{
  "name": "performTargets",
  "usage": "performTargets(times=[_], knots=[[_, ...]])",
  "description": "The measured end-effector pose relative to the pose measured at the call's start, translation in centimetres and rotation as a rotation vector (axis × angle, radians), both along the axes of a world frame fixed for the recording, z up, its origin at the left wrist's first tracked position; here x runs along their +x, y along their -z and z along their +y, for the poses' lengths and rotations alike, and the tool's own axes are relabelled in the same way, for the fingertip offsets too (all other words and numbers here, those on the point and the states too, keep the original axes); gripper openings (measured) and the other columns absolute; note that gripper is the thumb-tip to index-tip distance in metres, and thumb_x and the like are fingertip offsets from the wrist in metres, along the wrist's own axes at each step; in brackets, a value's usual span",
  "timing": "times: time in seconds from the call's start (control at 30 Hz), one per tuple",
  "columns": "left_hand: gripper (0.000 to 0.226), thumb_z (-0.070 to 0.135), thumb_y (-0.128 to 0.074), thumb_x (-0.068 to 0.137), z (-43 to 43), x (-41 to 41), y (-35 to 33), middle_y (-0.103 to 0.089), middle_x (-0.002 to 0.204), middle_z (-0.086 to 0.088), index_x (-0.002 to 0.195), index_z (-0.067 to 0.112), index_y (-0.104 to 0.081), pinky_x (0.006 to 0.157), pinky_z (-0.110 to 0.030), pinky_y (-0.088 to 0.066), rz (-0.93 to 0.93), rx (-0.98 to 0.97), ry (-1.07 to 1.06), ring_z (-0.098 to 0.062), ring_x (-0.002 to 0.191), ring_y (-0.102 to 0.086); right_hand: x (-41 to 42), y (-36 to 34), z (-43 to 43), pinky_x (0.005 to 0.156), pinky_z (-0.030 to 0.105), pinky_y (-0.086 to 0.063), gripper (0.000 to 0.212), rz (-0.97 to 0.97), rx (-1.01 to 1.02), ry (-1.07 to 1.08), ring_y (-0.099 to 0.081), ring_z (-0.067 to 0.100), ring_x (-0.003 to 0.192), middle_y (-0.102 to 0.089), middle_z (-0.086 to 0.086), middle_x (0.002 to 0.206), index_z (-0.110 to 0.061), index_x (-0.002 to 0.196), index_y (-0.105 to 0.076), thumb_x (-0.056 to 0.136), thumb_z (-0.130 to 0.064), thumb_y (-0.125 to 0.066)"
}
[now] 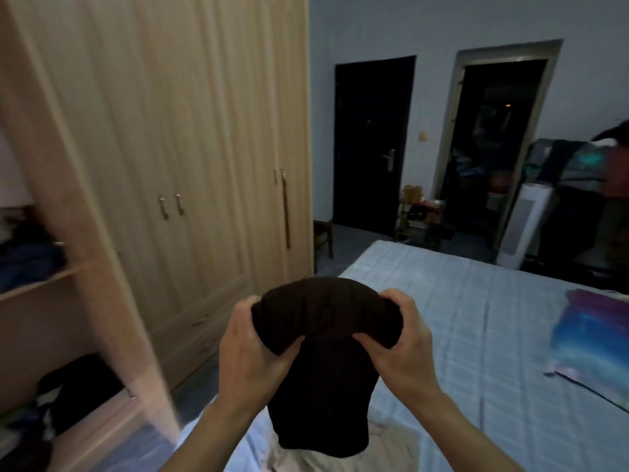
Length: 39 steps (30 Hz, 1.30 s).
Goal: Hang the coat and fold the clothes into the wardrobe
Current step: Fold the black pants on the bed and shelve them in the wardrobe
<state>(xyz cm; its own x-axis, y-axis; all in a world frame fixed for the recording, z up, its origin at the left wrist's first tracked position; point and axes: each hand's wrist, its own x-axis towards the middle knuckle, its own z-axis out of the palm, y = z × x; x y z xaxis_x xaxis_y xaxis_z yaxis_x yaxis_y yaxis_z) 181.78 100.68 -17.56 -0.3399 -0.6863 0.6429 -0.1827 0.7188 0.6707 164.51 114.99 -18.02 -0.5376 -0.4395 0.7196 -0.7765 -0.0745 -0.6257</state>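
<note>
Both hands, left hand (pixel 253 342) and right hand (pixel 405 338), clamp 1 dark garment (pixel 323 338) over 1 blue bed (pixel 476 318).

left hand (pixel 253 349), right hand (pixel 403 338), gripping dark garment (pixel 323 335)

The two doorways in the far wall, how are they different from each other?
The left doorway has no pale frame, while the right doorway has a wide light one. The left doorway is filled by a shut dark door with a metal handle; the right doorway stands open, with cluttered things dimly visible behind it. The right doorway also reaches higher on the wall. Both are dark and stand in the same grey-blue wall.
</note>
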Motion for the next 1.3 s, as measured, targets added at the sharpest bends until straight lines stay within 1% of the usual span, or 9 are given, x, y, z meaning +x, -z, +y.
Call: performTargets(times=[0.13, 0.2, 0.33, 0.47, 0.6, 0.73, 0.83, 1.07, 1.3], knots=[[0.089, 0.023, -0.096, 0.055, -6.0, 7.4, 1.3, -0.050, 0.102, 0.023, 0.124, 0.027, -0.040, 0.080, -0.027, -0.045, 0.004, 0.060, -0.080, -0.012, 0.095, -0.057, 5.8, 1.1, -8.1, 0.083, 0.025, -0.052, 0.062, 0.074, 0.000, -0.084, -0.059, 0.009, 0.099, -0.055, -0.009, 0.108, -0.026, 0.119, -0.050, 0.070, -0.012, -0.087], [0.088, 0.020, -0.096, 0.054, -8.7, 11.1, 1.8, -0.049, 0.103, 0.026, 0.126, 0.021, -0.043, 0.082, -0.024, -0.045, 0.005, 0.072, -0.143, -0.013, 0.097, -0.058, 8.8, 1.5, -12.0, 0.084, 0.021, -0.050, 0.061, 0.087, 0.022, -0.134, -0.058, 0.007, 0.099, -0.055, -0.009, 0.108, -0.027, 0.118, -0.050, 0.071, -0.013, -0.087], [0.087, 0.020, -0.094, 0.057, -12.8, 18.1, 3.2, -0.056, 0.108, 0.009, 0.122, 0.032, -0.037, 0.085, -0.035, -0.050, 0.010, 0.116, -0.260, -0.014, 0.098, -0.058, 14.6, 2.5, -18.6, 0.082, 0.020, -0.048, 0.058, 0.062, 0.066, -0.265, -0.059, 0.009, 0.096, -0.057, -0.005, 0.106, -0.026, 0.117, -0.052, 0.072, -0.016, -0.087], [0.082, 0.019, -0.093, 0.061, -15.4, 23.9, 4.6, -0.047, 0.099, 0.020, 0.127, 0.017, -0.043, 0.080, -0.028, -0.045, -0.003, 0.158, -0.375, -0.006, 0.089, -0.053, 19.3, 3.4, -23.9, 0.085, 0.017, -0.046, 0.061, 0.064, 0.098, -0.403, -0.060, 0.010, 0.098, -0.058, -0.005, 0.106, -0.027, 0.116, -0.053, 0.069, -0.012, -0.088], [0.080, 0.022, -0.092, 0.063, -17.7, 28.1, 6.0, -0.045, 0.100, 0.020, 0.126, 0.018, -0.042, 0.079, -0.024, -0.041, -0.012, 0.198, -0.509, -0.009, 0.094, -0.050, 22.9, 4.4, -28.6, 0.087, 0.012, -0.042, 0.061, 0.095, 0.128, -0.504, -0.059, 0.008, 0.098, -0.058, -0.005, 0.105, -0.026, 0.115, -0.053, 0.068, -0.010, -0.089], [0.081, 0.025, -0.091, 0.066, -19.8, 30.8, 7.6, -0.045, 0.108, 0.011, 0.129, 0.019, -0.040, 0.085, -0.036, -0.048, -0.051, 0.230, -0.632, -0.013, 0.099, -0.050, 25.4, 6.0, -33.0, 0.088, 0.014, -0.043, 0.061, 0.091, 0.156, -0.607, -0.058, 0.010, 0.099, -0.057, -0.005, 0.106, -0.027, 0.115, -0.053, 0.069, -0.010, -0.087], [0.078, 0.027, -0.090, 0.068, -21.7, 31.9, 8.6, -0.051, 0.112, 0.006, 0.131, 0.017, -0.044, 0.088, -0.042, -0.051, -0.080, 0.239, -0.715, -0.024, 0.106, -0.058, 26.6, 7.7, -36.5, 0.088, 0.017, -0.045, 0.059, 0.081, 0.165, -0.670, -0.058, 0.011, 0.100, -0.057, -0.004, 0.108, -0.027, 0.116, -0.053, 0.070, -0.012, -0.087], [0.081, 0.018, -0.095, 0.059, -28.3, 31.7, 9.2, -0.064, 0.111, -0.013, 0.120, 0.023, -0.042, 0.079, -0.046, -0.056, -0.233, 0.073, -0.854, -0.037, 0.099, -0.066, 26.7, 10.7, -45.6, 0.092, 0.011, -0.041, 0.058, 0.070, 0.127, -0.763, -0.056, 0.009, 0.103, -0.056, -0.001, 0.111, -0.020, 0.116, -0.054, 0.069, -0.008, -0.087], [0.083, 0.018, -0.097, 0.057, -33.7, 32.3, 9.3, -0.065, 0.106, -0.014, 0.117, 0.025, -0.041, 0.076, -0.045, -0.055, -0.217, 0.098, -0.950, -0.037, 0.094, -0.066, 26.9, 11.5, -53.5, 0.096, 0.015, -0.041, 0.055, 0.122, 0.078, -0.862, -0.055, 0.012, 0.106, -0.054, -0.002, 0.115, -0.014, 0.115, -0.055, 0.070, -0.006, -0.085]])
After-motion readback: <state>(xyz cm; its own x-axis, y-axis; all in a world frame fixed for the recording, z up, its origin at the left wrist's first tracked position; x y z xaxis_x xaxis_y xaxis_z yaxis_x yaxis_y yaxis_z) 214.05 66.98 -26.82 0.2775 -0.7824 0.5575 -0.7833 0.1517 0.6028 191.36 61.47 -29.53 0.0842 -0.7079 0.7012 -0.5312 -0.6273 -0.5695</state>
